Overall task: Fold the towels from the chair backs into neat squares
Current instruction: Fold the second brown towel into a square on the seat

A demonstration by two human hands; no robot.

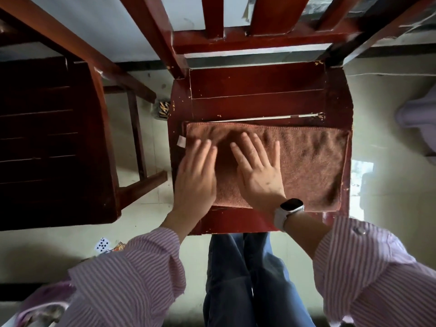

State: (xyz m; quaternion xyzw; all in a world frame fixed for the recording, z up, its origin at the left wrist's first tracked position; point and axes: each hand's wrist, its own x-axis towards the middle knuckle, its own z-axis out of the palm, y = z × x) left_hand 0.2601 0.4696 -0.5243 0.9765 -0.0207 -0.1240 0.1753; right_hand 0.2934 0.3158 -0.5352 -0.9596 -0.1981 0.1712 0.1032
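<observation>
The brown towel (306, 161) is lying flat on the red wooden chair seat (257, 90), already folded into a wide rectangle that is covering the near part of the seat, with a small white label (181, 140) sticking out at its left edge. Both hands are resting on its left half: the left hand (195, 178) is lying with fingers straight and close together near the left edge, blurred as if sliding, and the right hand (258, 168) is pressing down just beside it with fingers spread wide; neither is gripping anything. A white watch (289, 212) is sitting on the right wrist. The step in hand appears to be smoothing the fold. Making a square will likely call for taking one short edge and bringing it across to meet the other. A second dark chair (54, 142) is standing to the left, and a playing card (102, 244) is lying on the floor (377, 197) nearby.
</observation>
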